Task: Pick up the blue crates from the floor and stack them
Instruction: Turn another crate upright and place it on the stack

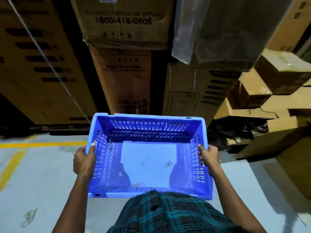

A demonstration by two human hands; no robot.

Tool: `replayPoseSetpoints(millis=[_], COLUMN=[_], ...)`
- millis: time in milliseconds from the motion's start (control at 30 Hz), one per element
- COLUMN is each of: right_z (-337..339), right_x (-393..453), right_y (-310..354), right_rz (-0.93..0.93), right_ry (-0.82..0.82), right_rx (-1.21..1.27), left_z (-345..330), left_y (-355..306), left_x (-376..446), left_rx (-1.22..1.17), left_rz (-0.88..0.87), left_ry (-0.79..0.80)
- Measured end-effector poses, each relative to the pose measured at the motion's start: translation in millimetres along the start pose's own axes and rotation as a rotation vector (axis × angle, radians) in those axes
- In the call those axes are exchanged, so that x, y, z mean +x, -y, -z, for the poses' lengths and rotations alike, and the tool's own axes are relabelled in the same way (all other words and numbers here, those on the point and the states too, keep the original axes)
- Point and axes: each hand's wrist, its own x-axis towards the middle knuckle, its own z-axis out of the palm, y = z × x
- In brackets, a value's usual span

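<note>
A blue crate (148,158) with slotted walls hangs level in front of my body, above the grey floor. It is open side up, with only a few small bits of debris on its bottom. My left hand (84,161) grips its left wall, thumb over the rim. My right hand (209,159) grips the right wall the same way. No other blue crate is in view.
Tall stacks of large cardboard boxes (122,78) stand straight ahead. Smaller cartons (276,78) are piled unevenly at the right, down to the floor. Yellow lines (42,144) mark the grey floor at the left. A piece of clear plastic (29,216) lies at lower left.
</note>
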Motion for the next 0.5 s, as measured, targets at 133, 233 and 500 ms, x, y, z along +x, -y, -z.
replayPoseSetpoints(millis=[133,233,500], right_z=[-3,-15,-83], right_x=[31,55,122], right_y=[12,28,40], right_rz=[-0.021,-0.021,-0.168], right_ry=[0.029,0.059,0.249], right_rx=[-0.150,-0.190,-0.073], left_z=[-17,-25,-49], left_y=[-12,-23,-38], left_x=[-12,-3,79], left_rx=[0.059,0.021,-0.114], left_rz=[0.109,0.159,0.227], left_ry=[-0.042,-0.060,0.003])
